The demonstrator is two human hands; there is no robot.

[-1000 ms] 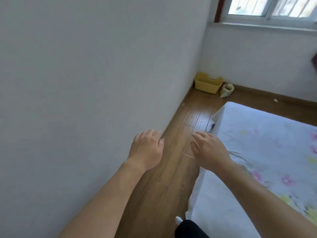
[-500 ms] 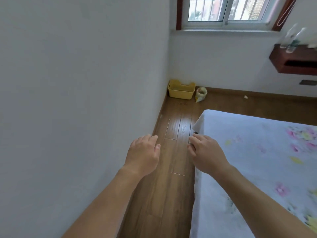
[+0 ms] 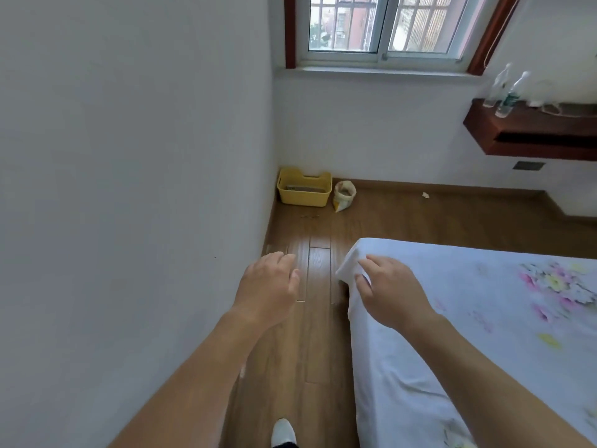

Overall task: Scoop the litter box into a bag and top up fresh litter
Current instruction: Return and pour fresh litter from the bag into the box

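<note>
Far ahead of both hands, in the corner, sits the yellow litter box (image 3: 304, 189) — a small bag (image 3: 344, 195) just beside it. The left hand (image 3: 268, 289) and right hand (image 3: 391, 292) are loose and hold nothing, the right over the bed (image 3: 468, 279) corner.

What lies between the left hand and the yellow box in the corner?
Head view: bare wood floor from left hand to yellow box, a few specks near it.

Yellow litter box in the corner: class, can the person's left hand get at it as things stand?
Probably not yet. The yellow litter box sits in the far corner, well beyond the left hand, which hovers open. The wooden floor between wall and bed looks free, so stepping forward should do.
</note>
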